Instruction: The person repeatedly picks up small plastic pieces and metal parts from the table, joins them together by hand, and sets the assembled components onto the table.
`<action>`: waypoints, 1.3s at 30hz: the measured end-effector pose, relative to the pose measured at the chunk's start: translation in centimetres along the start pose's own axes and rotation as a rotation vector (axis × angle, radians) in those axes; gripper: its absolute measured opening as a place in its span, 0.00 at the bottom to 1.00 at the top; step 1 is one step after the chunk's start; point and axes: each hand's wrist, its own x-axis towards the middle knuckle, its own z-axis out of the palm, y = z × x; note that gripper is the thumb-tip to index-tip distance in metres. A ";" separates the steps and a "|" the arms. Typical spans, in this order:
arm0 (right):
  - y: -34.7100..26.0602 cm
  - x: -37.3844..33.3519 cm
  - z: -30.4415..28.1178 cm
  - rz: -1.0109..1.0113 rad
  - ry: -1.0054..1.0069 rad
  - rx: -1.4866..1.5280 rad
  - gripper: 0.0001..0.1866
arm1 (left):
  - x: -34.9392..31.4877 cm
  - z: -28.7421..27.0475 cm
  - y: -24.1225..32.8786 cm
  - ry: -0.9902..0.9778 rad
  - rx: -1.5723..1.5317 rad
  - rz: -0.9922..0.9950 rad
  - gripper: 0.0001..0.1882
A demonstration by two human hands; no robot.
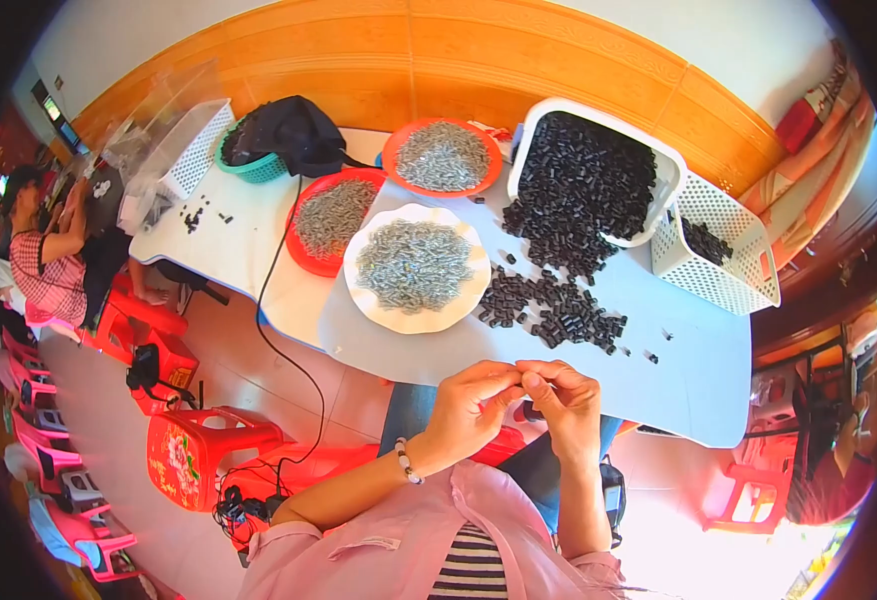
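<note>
Fingertips meeting, my left hand [468, 410] and my right hand [564, 402] are raised together just off the front edge of the table. Both are closed in a pinch; whatever sits between the fingertips is too small or hidden to name. Beyond them lies a loose heap of small black cylindrical parts [568, 315], spilling from a tilted white tub [673, 165] full of the same parts. A cream scalloped plate [368, 310] to its left bears a pile of small silvery metal pieces [413, 264].
Behind the plate stand a red dish [298, 247] and an orange dish [493, 160] of metal pieces. A white perforated basket [728, 285] is at right, a green basket [258, 172] at back left. A black cable [273, 300] hangs off the table. Red stools [228, 425] and seated people [48, 260] are around.
</note>
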 end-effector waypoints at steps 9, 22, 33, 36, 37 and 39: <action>-0.9 0.2 0.5 0.062 0.073 0.071 0.06 | -0.3 -1.4 0.6 -0.054 -0.046 -0.095 0.07; 0.0 0.2 0.4 -0.031 0.059 0.086 0.04 | -1.0 -1.8 -0.8 -0.095 -0.202 -0.295 0.09; 1.2 0.6 0.3 0.032 0.057 0.286 0.05 | -1.3 -1.7 -2.0 -0.048 -0.434 -0.357 0.12; 1.5 1.1 0.4 0.031 0.047 0.243 0.06 | -0.8 -2.1 -2.1 -0.035 -0.438 -0.366 0.13; 1.6 1.2 0.4 0.032 0.049 0.222 0.06 | -0.8 -2.0 -2.1 -0.037 -0.438 -0.368 0.13; 1.8 1.2 0.2 0.042 0.056 0.227 0.06 | -0.7 -1.9 -2.0 -0.013 -0.421 -0.358 0.13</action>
